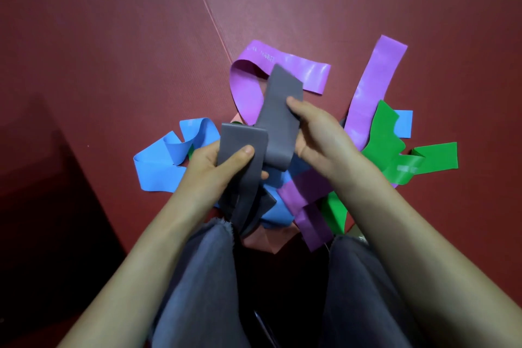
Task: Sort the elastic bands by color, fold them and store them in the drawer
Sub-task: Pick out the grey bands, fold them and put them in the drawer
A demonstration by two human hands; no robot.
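A grey elastic band (278,116) is held up between both hands above a heap of bands on the red floor. My left hand (217,169) grips one folded end, thumb on top. My right hand (316,133) holds the other part, thumb pressed on its edge. The band's loose tail hangs down toward my knees. Under the hands lie purple bands (285,68), a second purple strip (372,85), blue bands (161,161), green bands (395,150) and a pink band (268,240). No drawer is in view.
The red mat floor (113,51) has a seam (209,8) running diagonally at the top. A dark shadowed block (34,178) fills the left edge. My knees in grey trousers (203,277) sit at the bottom.
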